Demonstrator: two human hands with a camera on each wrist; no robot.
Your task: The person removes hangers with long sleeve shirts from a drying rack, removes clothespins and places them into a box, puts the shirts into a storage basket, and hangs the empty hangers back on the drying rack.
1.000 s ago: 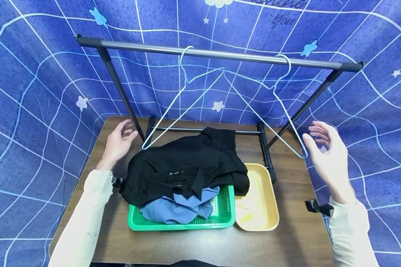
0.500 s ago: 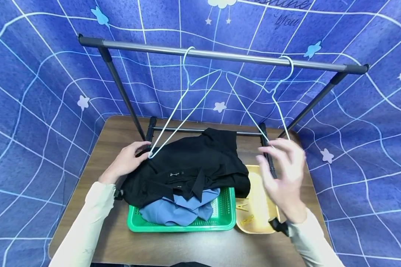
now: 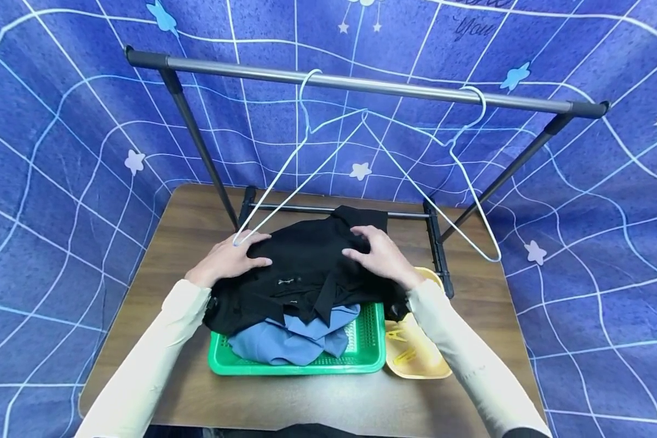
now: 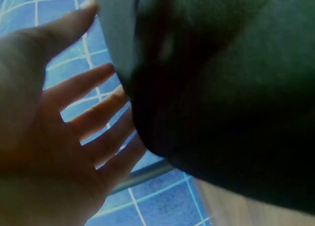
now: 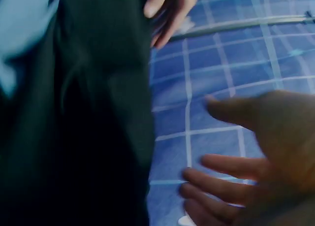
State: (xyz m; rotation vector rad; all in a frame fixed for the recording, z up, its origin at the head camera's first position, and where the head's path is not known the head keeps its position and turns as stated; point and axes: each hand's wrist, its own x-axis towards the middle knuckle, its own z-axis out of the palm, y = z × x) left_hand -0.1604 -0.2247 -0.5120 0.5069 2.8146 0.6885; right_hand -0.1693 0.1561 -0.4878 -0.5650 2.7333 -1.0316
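Note:
A black collared shirt lies heaped over a green basket, with blue cloth under it. My left hand is at the shirt's left side, fingers extended toward its middle. From the right, my right hand reaches over the shirt, thumb and fingers spread. In the left wrist view, the left fingertips come right up to the edge of the black cloth. The right wrist view shows the right hand with its fingers apart, beside the dark cloth. Neither hand grips anything.
Two pale wire hangers, a left hanger and a right hanger, hang from the rack's metal bar. The left one's lower corner overlaps my left hand. A yellow tray with yellow clothespins stands right of the basket on the wooden table.
My right hand has swept left from beyond the right hanger to over the shirt. My left hand has moved rightward and slightly down, from beside the rack leg to the shirt's left side.

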